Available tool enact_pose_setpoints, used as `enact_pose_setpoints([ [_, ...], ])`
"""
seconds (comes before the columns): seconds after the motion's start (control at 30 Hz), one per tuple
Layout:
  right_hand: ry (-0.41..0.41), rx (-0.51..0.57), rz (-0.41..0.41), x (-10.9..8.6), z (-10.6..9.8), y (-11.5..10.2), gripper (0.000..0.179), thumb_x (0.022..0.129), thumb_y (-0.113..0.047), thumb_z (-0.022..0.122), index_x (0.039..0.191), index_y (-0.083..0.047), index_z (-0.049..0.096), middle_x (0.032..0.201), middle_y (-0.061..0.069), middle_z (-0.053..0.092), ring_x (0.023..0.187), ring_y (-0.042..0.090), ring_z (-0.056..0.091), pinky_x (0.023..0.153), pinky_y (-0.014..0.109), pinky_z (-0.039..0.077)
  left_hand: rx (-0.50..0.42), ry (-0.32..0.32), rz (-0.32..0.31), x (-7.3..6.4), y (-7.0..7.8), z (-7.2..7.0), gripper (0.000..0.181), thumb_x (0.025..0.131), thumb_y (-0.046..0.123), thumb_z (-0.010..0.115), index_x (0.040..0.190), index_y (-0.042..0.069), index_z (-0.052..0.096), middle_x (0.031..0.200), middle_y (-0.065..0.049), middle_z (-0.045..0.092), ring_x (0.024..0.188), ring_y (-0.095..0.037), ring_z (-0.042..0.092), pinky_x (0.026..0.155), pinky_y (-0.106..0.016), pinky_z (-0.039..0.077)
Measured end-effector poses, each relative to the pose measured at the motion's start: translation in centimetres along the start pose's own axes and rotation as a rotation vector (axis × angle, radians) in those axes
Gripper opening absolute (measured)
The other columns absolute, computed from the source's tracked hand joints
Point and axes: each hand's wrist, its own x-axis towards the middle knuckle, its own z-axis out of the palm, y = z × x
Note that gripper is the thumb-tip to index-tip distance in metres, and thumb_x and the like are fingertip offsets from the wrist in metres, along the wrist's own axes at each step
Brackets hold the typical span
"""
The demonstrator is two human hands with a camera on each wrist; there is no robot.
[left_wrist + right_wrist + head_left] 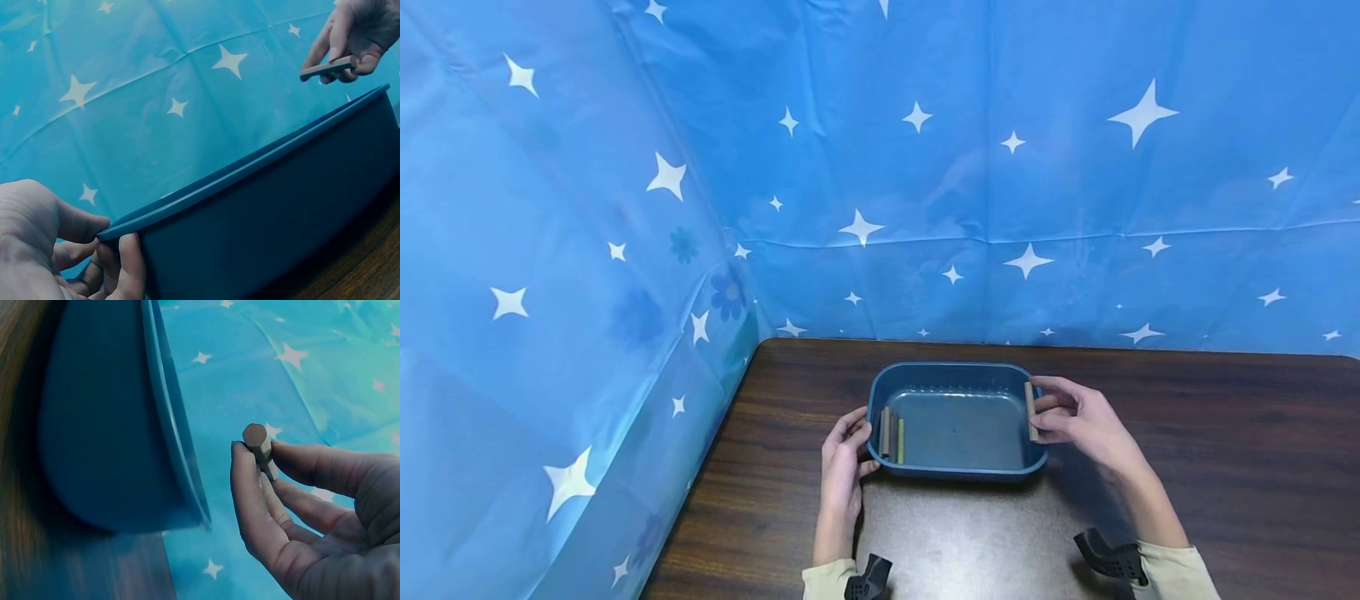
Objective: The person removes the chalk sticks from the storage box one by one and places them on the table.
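A blue rectangular basin (955, 472) with rounded corners rests on the table. At its left end my left hand (841, 471) pinches the rim; in the left wrist view, the thumb lies on the rim (187, 199) with fingers below it. Over the basin's right end, my right hand (1090, 425) pinches a brown-grey stick (1032, 412) between thumb and fingers. The right wrist view shows this stick's six-sided end (255, 435). Inside the basin, brownish sticks (886, 432) and a yellow-green stick (901, 442) lie side by side near the left wall.
The dark wood-grain table (1225, 450) extends around the basin. A blue cloth (955, 183) with white stars hangs behind the table and along its left side. Black devices (1112, 557) are worn at both wrists, over pale sleeves (1176, 573).
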Motion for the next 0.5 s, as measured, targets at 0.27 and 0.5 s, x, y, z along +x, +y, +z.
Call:
enact_pose_setpoints([
  [0.27,0.038,-0.054,0.022,-0.8,-1.6,0.9,0.060,0.099,-0.001,0.063,0.153,0.010,0.037,0.121,0.030,0.063,0.091,0.015,0.071,0.080,0.041,0.062,0.001,0.006,0.006,0.1,0.0,0.0,0.037,0.101,0.009,0.059,0.135,-0.004,0.059,0.109,-0.009,0.057,0.079,-0.014,0.058,0.052,-0.020,0.049],
  [0.5,0.077,-0.152,0.017,-1.5,-3.2,1.8,0.059,0.099,0.003,0.062,0.152,0.011,0.038,0.121,0.032,0.063,0.091,0.020,0.072,0.077,0.041,0.063,-0.005,0.005,0.011,0.2,-0.2,-0.1,0.036,0.101,0.009,0.059,0.134,-0.005,0.060,0.107,-0.008,0.056,0.077,-0.013,0.057,0.051,-0.020,0.049],
])
